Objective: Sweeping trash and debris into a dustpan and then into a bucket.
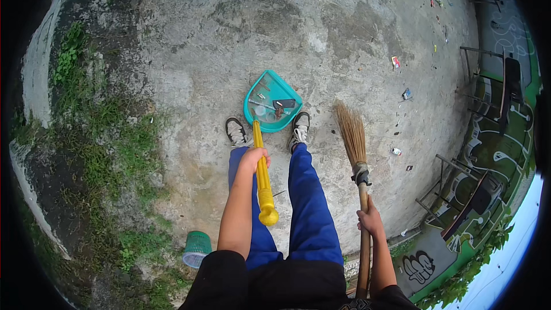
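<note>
My left hand [255,159] is closed around the yellow plastic handle [262,181] of a long-handled dustpan. Its teal pan [280,88] rests on the concrete between my shoes, with a dark flat piece, small scraps and other litter inside. On the right, my right hand [370,218] grips the wooden shaft of a stick broom [351,131]. The bristles point away from me, to the right of my right shoe, and a dark binding wraps the bristles where they meet the shaft.
Litter lies along the right, including a small white container [396,151], a blue pack [406,93] and a red wrapper [395,62]. Metal-framed seats [478,193] line a painted wall. A green basket [198,245] sits at lower left beside grass and weeds [137,150]. Low concrete edging runs farther left.
</note>
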`<state>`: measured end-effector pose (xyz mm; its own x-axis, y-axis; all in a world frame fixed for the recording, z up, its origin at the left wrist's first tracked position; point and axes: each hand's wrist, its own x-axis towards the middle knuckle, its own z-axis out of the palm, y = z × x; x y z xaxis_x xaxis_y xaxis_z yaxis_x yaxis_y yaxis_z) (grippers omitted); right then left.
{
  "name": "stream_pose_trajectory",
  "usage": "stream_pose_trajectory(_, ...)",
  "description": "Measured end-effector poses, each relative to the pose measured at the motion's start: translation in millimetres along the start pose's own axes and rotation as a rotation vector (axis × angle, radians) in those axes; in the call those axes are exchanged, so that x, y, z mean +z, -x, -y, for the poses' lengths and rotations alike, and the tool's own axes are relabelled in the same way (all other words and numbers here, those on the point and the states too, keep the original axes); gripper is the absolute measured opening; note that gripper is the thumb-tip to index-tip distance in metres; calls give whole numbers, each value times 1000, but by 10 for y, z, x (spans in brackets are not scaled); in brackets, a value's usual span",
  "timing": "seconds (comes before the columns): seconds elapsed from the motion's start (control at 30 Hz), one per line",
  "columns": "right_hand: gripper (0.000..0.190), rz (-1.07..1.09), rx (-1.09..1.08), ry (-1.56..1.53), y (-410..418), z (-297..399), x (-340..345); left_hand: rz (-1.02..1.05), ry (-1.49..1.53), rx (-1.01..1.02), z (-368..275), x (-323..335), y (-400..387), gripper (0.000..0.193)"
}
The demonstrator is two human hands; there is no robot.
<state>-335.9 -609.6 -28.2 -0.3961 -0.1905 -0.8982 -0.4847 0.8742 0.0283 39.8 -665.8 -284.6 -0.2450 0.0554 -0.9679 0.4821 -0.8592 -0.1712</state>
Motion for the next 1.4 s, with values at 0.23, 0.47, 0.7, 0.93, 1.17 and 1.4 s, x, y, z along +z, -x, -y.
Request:
stream_pose_trajectory(0.23, 82, 29, 4, -9, -34, -41, -278, -124, -121, 92, 179, 202, -200, 18)
stream_pose_trajectory(0.47, 80, 17, 36, -35, -12, 29, -406, -35, -8, 35, 363, 692, -438, 12)
stream_pose_trajectory(0.7, 79, 28, 60, -52, 31, 263, -114, -123, 1, 55, 482, 770, -275, 17)
stream_pose_trajectory(0.93, 79, 42, 94, -42, 47, 220, 173, -36, 11, -56, 490, 480, -244, 24)
stream_pose_trajectory(1.17, 77, 45, 92, -76, 21, 225, -232, -65, -137, -7, 426, 521, -162, 22)
stream_pose_trajectory(1.4, 78, 36, 106, -30, 4, 228, -299, -75, -99, 27, 540, 572, -146, 22)
